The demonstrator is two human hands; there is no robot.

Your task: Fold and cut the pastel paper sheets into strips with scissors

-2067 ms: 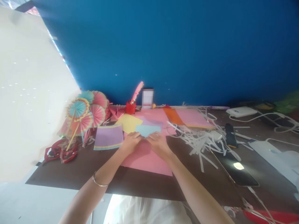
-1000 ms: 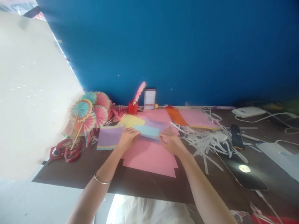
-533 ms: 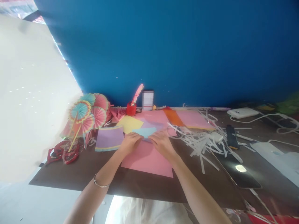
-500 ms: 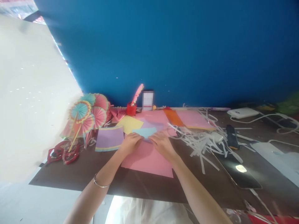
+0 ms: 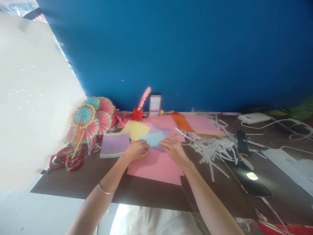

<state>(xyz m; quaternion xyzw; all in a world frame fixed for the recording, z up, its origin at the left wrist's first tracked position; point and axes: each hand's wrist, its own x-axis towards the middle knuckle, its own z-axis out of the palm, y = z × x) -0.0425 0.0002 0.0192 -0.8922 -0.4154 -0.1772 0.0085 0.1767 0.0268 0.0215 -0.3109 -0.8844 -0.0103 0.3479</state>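
Note:
A light blue sheet of paper (image 5: 152, 139) lies between my hands, over a pink sheet (image 5: 156, 164). With fingers curled, my left hand (image 5: 137, 150) grips the blue paper's left edge. My right hand (image 5: 171, 147) pinches the right edge of the same paper. Beyond it are a yellow sheet (image 5: 137, 130) and a lilac sheet (image 5: 161, 130). Left of my left hand, a purple sheet with a yellow and blue border (image 5: 114, 144) rests on the table.
Pleated paper fans (image 5: 84, 116) stand at the left, above a red tape roll (image 5: 73, 160). White paper strips (image 5: 210, 147) are heaped on the right, near a phone (image 5: 251, 179) and a dark cutter-like object (image 5: 243, 143). A red pot (image 5: 137, 113) stands at the back by the blue wall.
The blue paper has tilted, its right side raised, and shows more of its surface. My right hand has shifted slightly right; the left hand's fingers have curled more.

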